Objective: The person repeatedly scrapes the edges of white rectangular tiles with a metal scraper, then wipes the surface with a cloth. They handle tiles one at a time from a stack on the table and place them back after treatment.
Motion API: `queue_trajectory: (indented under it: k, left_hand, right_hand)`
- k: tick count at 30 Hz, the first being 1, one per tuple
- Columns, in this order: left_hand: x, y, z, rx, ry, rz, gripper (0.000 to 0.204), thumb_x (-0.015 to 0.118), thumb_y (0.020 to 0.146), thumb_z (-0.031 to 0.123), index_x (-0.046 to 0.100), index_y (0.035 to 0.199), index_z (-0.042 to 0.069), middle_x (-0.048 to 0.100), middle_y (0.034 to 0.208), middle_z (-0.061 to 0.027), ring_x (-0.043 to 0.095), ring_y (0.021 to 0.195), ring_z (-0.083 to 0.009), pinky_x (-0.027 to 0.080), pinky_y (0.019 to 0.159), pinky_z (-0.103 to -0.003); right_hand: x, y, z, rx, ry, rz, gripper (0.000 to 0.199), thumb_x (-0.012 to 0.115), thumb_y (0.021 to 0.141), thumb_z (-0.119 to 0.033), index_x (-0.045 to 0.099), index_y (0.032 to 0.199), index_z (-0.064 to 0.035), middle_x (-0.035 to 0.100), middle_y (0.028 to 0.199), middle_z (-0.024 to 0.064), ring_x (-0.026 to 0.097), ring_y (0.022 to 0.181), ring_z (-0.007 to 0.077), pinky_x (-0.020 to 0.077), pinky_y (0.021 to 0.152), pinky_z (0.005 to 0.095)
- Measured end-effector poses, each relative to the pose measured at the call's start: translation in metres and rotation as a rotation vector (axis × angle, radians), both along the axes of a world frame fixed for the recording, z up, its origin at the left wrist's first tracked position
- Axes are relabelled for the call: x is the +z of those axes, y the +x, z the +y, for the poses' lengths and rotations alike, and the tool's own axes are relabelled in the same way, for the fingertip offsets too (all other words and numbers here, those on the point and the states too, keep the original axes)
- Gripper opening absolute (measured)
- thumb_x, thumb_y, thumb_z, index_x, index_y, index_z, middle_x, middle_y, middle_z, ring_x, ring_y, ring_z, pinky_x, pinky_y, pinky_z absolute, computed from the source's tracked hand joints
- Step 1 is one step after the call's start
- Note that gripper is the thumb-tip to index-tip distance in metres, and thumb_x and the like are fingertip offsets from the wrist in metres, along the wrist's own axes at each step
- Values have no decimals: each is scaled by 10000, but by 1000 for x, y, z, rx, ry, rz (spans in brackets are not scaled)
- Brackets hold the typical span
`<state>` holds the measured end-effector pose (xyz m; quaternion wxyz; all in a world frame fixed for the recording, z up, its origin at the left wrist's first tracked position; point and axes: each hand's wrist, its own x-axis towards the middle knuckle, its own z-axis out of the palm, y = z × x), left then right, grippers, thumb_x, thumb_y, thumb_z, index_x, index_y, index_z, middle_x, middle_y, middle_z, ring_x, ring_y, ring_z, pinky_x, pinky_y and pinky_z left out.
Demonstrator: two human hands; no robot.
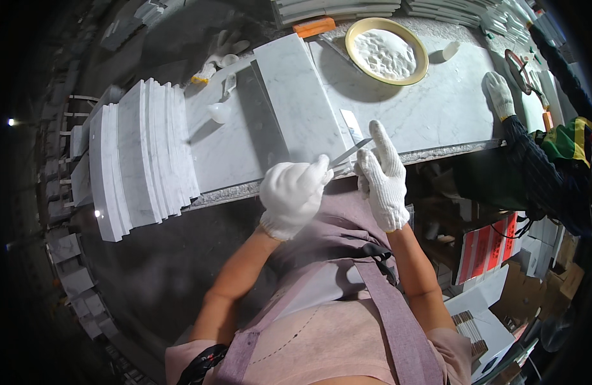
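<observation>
My left hand (294, 196), in a white knit glove, is closed round the near end of a thin grey metal blade (351, 153); its handle, if any, is hidden in the glove. The blade slants up to the right, its tip at the fingers of my right hand (384, 183). That hand, gloved too, has its fingers stretched and parted, the longest pointing away from me. Just beyond both hands a long grey-veined marble slab (299, 96) lies across the marble worktop (463, 96). A narrow white strip (351, 125) rests beside the slab's near end.
A yellow-rimmed bowl (423, 72) of white powdery material stands at the far side. Stacked marble slabs (138, 154) fill the left end. An orange block (314, 27) lies beyond the slab. At right, a co-worker's gloved hand (499, 95) rests on the worktop, near a red-brown ring (515, 72).
</observation>
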<state>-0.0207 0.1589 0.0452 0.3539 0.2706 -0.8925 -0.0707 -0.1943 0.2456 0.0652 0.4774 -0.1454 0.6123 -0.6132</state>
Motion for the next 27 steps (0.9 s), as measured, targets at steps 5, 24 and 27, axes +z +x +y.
queue_trajectory:
  k: [5,24,27]
  left_hand:
    - [4,-11,-23,260,63,-59,241,842,858,116,784,1091,93,741,890,-93,707,778,-302,565,722,-419]
    - [15,-206,-159,109,295,-827,322,570,1017,326,716,1165,80,763,1065,-180,739,951,-417,572,760,-558]
    - [18,-218,-164,146,335,-830,366,586,1009,362,724,1201,84,761,1052,-196,748,982,-411,569,742,-578]
  right_hand:
    - [-1,-8,7,-10,-9,39,737,711,1051,-239,352,1669,-59,562,809,-33,442,593,28,376,501,195]
    - [-8,-45,57,-100,61,100,725,715,1043,-230,375,1661,-63,578,798,-24,480,585,34,413,495,205]
    - [-5,-39,56,-122,41,119,684,703,1045,-175,402,1648,-58,581,799,-25,478,584,32,413,495,203]
